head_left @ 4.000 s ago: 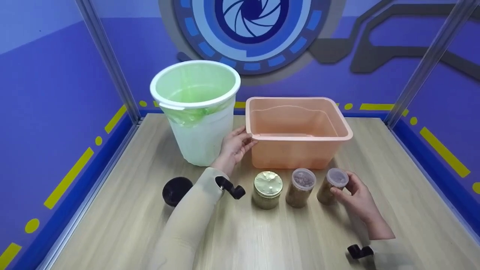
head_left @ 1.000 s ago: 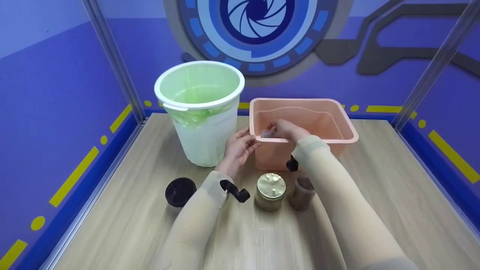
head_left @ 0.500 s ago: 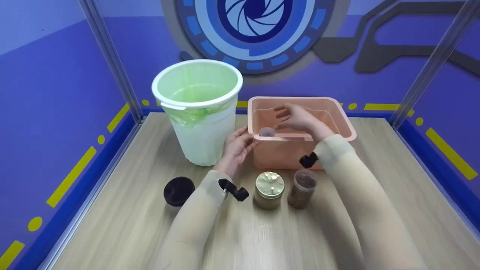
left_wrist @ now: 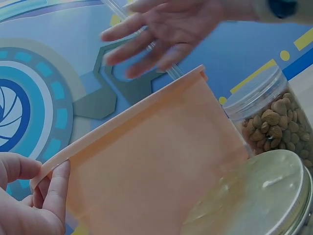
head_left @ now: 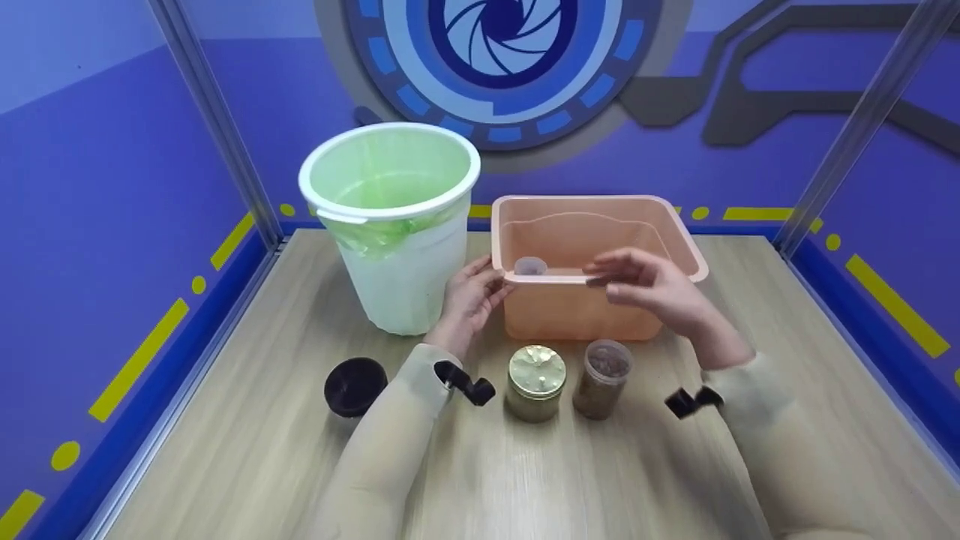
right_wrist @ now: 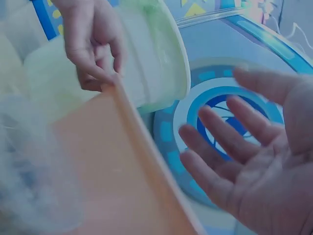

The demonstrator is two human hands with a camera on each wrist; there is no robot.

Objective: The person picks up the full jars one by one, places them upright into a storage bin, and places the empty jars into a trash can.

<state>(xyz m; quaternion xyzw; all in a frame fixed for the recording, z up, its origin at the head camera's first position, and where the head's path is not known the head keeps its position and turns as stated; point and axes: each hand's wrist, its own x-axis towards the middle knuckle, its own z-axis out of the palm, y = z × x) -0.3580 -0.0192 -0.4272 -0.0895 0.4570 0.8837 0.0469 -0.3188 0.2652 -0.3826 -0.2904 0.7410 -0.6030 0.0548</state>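
My left hand (head_left: 469, 300) pinches the near left corner of the peach plastic bin (head_left: 585, 311), thumb and fingers on either side of its rim. Inside that bin, by the left wall, stands a jar (head_left: 531, 266) of which only the pale translucent lid shows. My right hand (head_left: 652, 289) hovers over the bin's front rim, fingers spread and holding nothing. In front of the bin are a squat jar with a gold lid (head_left: 537, 382) and a clear jar of almond-like brown nuts (left_wrist: 276, 122); the nut jar's lid is clear.
A white trash can (head_left: 397, 277) with a green liner stands left of the bin. A container with a black top (head_left: 356, 386) sits at the left, beside my left forearm. Metal posts and blue printed panels enclose the wooden table (head_left: 247, 450).
The right jar was picked up from the table and let go inside the bin. My right hand has since drawn back toward the front right. My left hand stays on the rim.
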